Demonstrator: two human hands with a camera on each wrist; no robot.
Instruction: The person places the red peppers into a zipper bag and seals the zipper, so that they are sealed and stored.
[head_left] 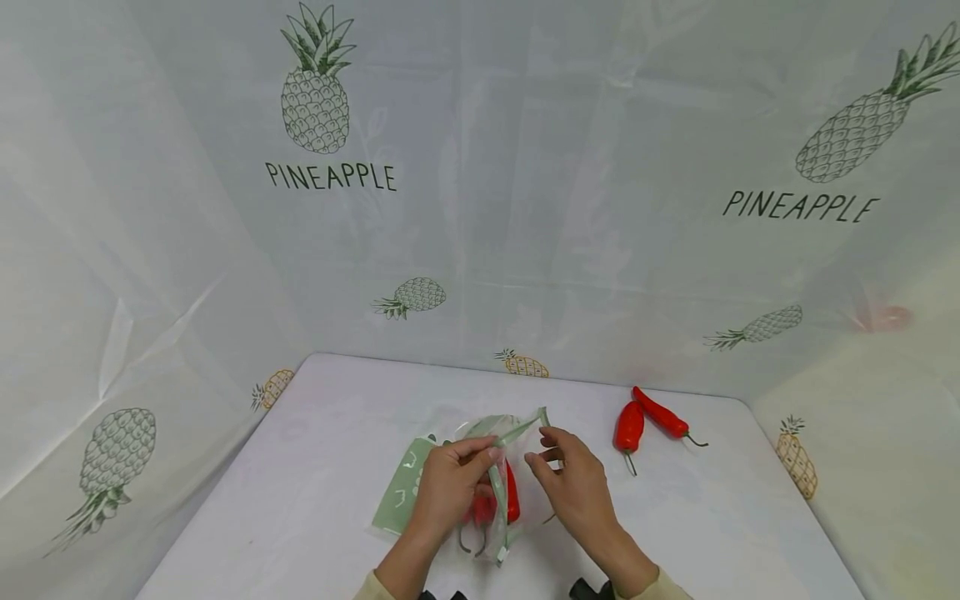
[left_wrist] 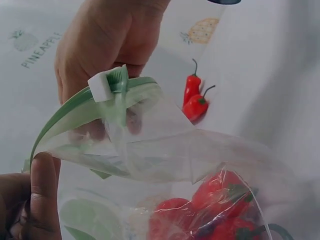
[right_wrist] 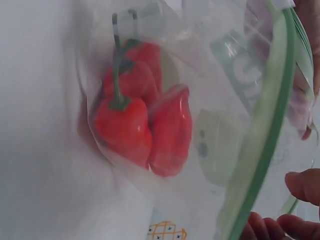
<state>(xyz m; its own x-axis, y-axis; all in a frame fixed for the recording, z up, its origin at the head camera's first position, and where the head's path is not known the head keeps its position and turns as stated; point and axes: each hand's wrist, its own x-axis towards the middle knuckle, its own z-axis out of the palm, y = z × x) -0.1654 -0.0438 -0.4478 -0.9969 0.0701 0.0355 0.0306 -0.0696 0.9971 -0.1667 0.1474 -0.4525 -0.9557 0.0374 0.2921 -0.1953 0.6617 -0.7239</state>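
Observation:
My left hand (head_left: 448, 487) pinches the green zip edge of a clear zip bag (head_left: 491, 425) between thumb and fingers. Several red peppers (right_wrist: 122, 132) with dark stems lie inside, seen through the film. The bag's white slider (left_wrist: 101, 87) sits at the near end of the zip. My right hand (head_left: 579, 483) is at the bag's other side, fingers bent loosely by the rim and thumb (right_wrist: 304, 186) apart from them. In the left wrist view this hand is partly behind the bag's mouth.
Two more red peppers, one upright in view (head_left: 628, 429) and one slanting (head_left: 660, 412), lie at the back right of the white table (head_left: 300, 467). A green printed panel (head_left: 405, 492) shows left of my left hand. Pineapple-printed sheeting (head_left: 525, 208) encloses the back and sides.

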